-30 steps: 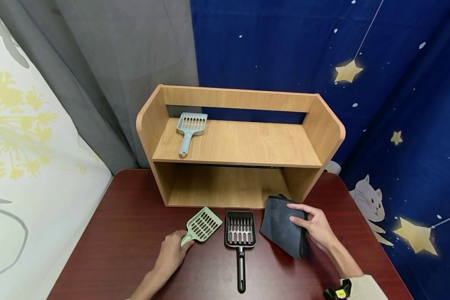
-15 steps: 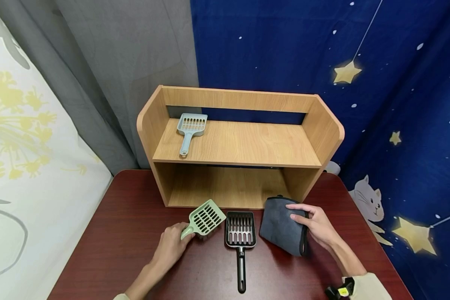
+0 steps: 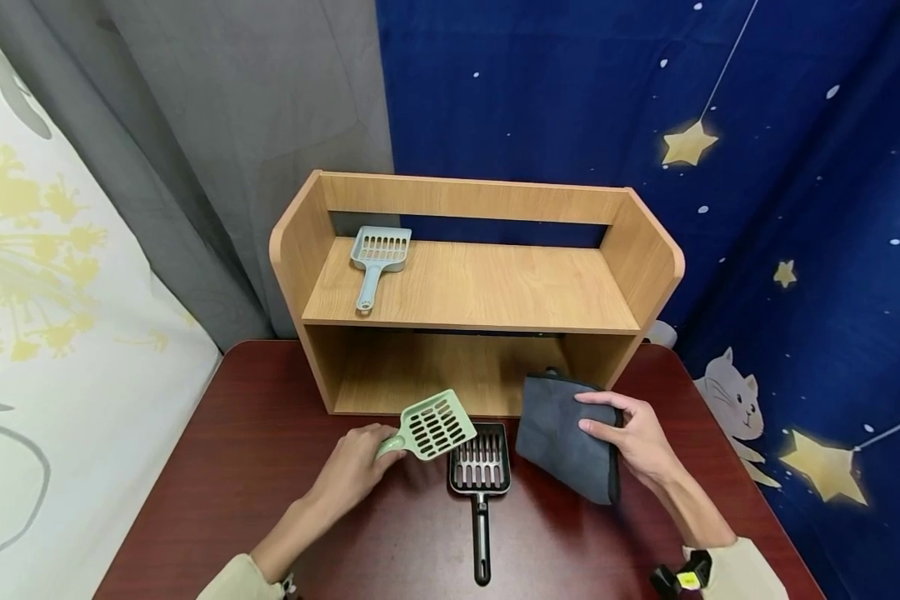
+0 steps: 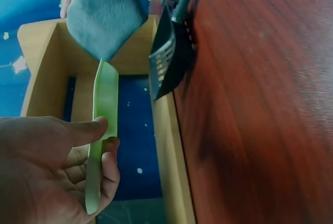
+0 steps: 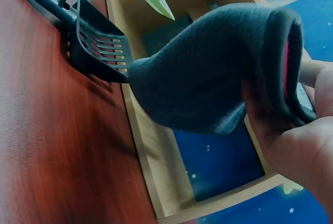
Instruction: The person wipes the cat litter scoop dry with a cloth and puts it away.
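Note:
My left hand [image 3: 354,463] holds a pale green litter scoop [image 3: 437,423] by its handle, the slotted head raised and overlapping the black scoop in the head view. Thumb and curled fingers grip that handle in the left wrist view. My right hand [image 3: 637,437] pinches a dark grey cloth [image 3: 566,437] with dark edging at its right edge, thumb on the near face. In the right wrist view the cloth [image 5: 203,73] droops, with some pink showing inside its fold. Between both hands a black litter scoop [image 3: 481,533] lies on the table, handle toward me.
A two-tier wooden shelf [image 3: 480,283] stands at the back of the dark red table [image 3: 225,483]. On its upper tier, at the left, lies a light blue litter scoop [image 3: 378,254]. Curtains hang behind and at both sides.
My left hand has lifted the green scoop off the table and carried it up and to the right. My right hand has raised the grey cloth slightly.

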Demonstrator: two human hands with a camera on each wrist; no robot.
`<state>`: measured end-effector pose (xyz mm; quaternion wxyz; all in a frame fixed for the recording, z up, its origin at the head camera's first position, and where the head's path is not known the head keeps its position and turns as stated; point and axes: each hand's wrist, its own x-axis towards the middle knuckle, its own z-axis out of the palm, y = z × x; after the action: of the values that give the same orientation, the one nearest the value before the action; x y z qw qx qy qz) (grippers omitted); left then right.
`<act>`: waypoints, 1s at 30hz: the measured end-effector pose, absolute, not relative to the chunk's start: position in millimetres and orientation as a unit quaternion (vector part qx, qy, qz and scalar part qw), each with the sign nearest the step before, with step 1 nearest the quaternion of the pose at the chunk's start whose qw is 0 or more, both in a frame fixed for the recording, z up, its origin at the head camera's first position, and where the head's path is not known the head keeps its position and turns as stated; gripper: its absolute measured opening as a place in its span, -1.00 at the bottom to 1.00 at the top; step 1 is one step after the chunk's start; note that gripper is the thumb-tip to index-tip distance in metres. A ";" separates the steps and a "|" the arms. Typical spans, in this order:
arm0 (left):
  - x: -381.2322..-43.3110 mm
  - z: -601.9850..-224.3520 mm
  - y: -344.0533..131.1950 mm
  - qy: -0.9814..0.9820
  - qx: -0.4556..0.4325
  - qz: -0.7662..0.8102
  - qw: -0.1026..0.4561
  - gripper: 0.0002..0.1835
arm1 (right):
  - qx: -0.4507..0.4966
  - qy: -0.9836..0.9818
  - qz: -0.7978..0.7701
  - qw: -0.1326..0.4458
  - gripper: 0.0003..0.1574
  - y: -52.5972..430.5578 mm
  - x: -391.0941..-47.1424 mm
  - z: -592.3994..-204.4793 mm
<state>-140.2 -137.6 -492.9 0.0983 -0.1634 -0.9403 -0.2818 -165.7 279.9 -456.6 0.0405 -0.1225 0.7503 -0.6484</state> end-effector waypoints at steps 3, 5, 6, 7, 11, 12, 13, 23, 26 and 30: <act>-140.7 -486.1 -133.8 -0.937 -0.192 -0.275 0.094 -0.80 | -0.130 0.759 -0.638 0.020 -0.51 276.1 -167.9 -452.3; -141.1 -482.0 -131.3 -0.933 -0.213 -0.275 0.090 -0.79 | -0.143 0.766 -0.627 0.008 -0.53 274.2 -170.6 -450.7; -141.6 -479.9 -129.9 -0.930 -0.226 -0.276 0.088 -0.79 | -0.151 0.768 -0.622 0.003 -0.54 273.4 -172.1 -450.2; -142.2 -478.2 -128.5 -0.927 -0.241 -0.276 0.086 -0.78 | -0.159 0.770 -0.618 0.000 -0.55 272.6 -173.6 -449.8; -144.2 -470.6 -121.9 -0.910 -0.302 -0.278 0.062 -0.75 | -0.189 0.781 -0.596 -0.008 -0.60 269.4 -179.9 -450.8; -144.6 -468.6 -119.8 -0.905 -0.318 -0.276 0.056 -0.75 | -0.195 0.784 -0.589 -0.010 -0.61 268.3 -181.5 -451.2; -145.0 -466.3 -117.7 -0.901 -0.332 -0.274 0.047 -0.74 | -0.203 0.788 -0.581 -0.010 -0.62 266.8 -183.2 -451.5; -151.1 -451.1 -96.5 -0.877 -0.406 -0.258 0.008 -0.73 | -0.306 0.776 -0.550 0.029 -0.64 238.2 -198.0 -446.6; -152.0 -450.1 -91.8 -0.878 -0.403 -0.259 0.008 -0.73 | -0.336 0.771 -0.540 0.036 -0.65 229.5 -202.1 -446.1; -152.4 -448.5 -84.6 -0.877 -0.406 -0.258 0.015 -0.73 | -0.361 0.768 -0.528 0.034 -0.65 218.8 -208.2 -442.7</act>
<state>-152.4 -84.6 -448.5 0.0146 -0.4055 -0.8769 -0.2576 -208.2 218.8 -442.7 0.0337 -0.3612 0.7678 -0.5281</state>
